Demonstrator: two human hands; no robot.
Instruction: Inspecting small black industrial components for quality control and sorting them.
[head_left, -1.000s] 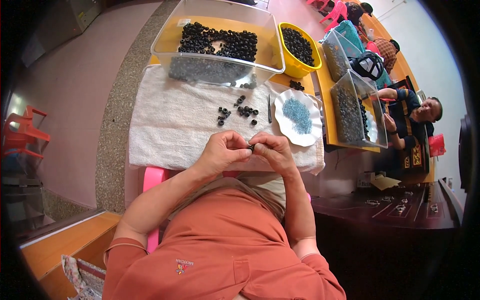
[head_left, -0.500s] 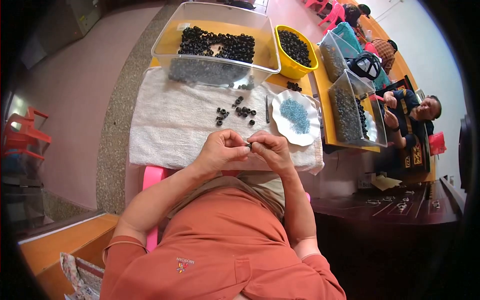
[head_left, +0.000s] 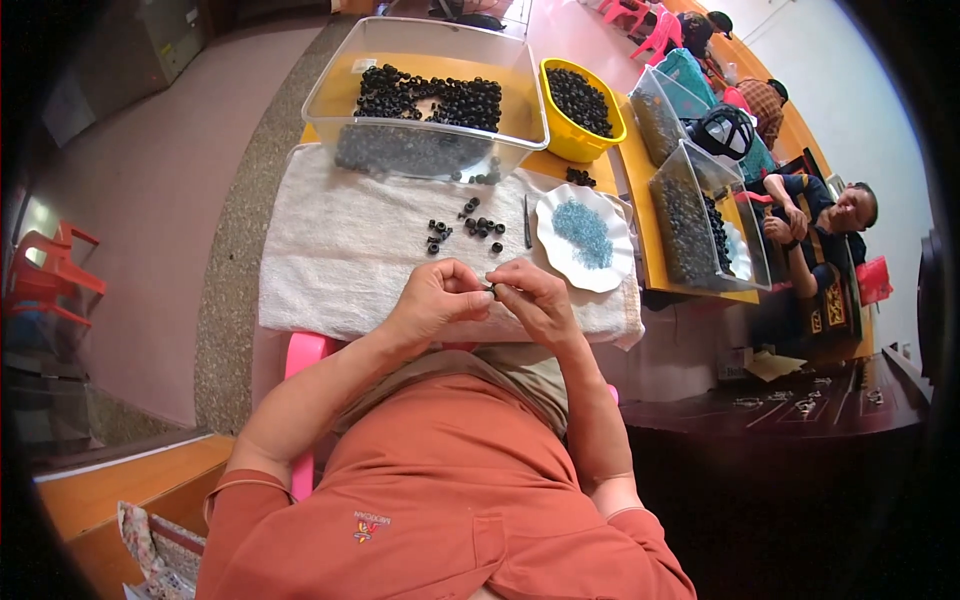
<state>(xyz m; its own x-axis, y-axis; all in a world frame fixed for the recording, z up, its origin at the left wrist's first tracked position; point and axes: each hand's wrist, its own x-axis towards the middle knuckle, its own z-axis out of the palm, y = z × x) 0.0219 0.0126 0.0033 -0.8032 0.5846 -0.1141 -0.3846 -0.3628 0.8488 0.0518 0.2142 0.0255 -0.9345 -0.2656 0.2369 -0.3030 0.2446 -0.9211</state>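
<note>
A small black part (head_left: 491,292) is pinched between my two hands, above the near edge of a white towel (head_left: 330,260). My left hand (head_left: 440,298) grips it from the left, thumb and forefinger closed. From the right, my right hand (head_left: 536,302) holds it with bent fingertips, which hide most of it. Beyond my hands lie several loose black ring-shaped parts (head_left: 483,226). A slim dark tool (head_left: 527,222) rests beside a white scalloped plate (head_left: 624,240) bearing small clear bluish pieces (head_left: 582,235).
At the back of the table stands a clear plastic bin (head_left: 530,115) of black parts, beside a yellow tub (head_left: 575,145) of the same. More clear bins (head_left: 690,225) sit on the right-hand table. A co-worker (head_left: 810,225) is seated there. A red chair (head_left: 55,270) stands at far left.
The view has shifted slightly. My right fingers have moved a little over the black part, which stays between both hands. The co-worker's hands have moved closer together and lower.
</note>
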